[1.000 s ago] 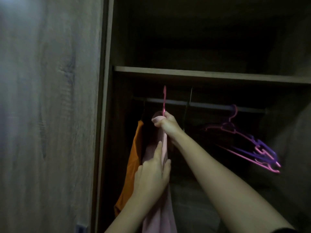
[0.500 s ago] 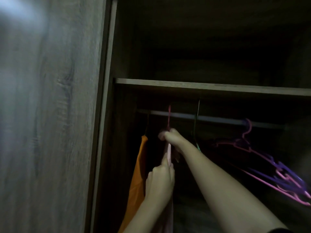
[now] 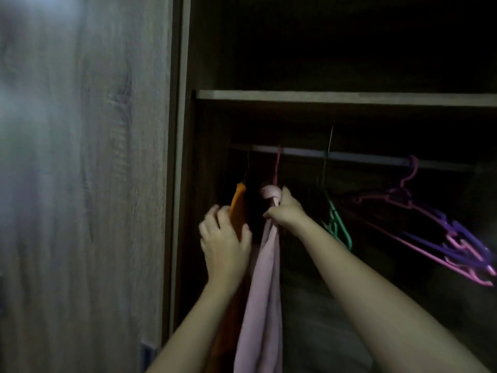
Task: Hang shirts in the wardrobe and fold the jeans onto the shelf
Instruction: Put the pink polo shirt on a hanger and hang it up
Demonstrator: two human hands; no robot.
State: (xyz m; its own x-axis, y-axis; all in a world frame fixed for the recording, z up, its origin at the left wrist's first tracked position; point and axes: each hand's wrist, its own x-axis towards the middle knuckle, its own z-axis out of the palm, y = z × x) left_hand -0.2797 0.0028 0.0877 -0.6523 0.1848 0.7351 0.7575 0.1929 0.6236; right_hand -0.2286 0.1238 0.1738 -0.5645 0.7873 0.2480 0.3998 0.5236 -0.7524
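Note:
A pale pink shirt (image 3: 265,286) hangs on a pink hanger (image 3: 277,165) whose hook sits over the metal rail (image 3: 360,157). My right hand (image 3: 286,211) grips the shirt's shoulder just under the collar. To its left an orange shirt (image 3: 238,203) hangs from the same rail. My left hand (image 3: 224,243) holds the orange shirt's edge, thumb on the right side and fingers on the left. The lower part of the orange shirt is hidden behind my left arm.
A wooden shelf (image 3: 344,98) runs above the rail. An empty green hanger (image 3: 336,224) hangs right of my right hand, and several pink and purple hangers (image 3: 443,232) cluster further right. The wardrobe door (image 3: 86,184) fills the left side.
My left hand has let go of the pink shirt and moved left onto the orange shirt. The pink hanger's hook now sits on the rail. My view has tilted upward.

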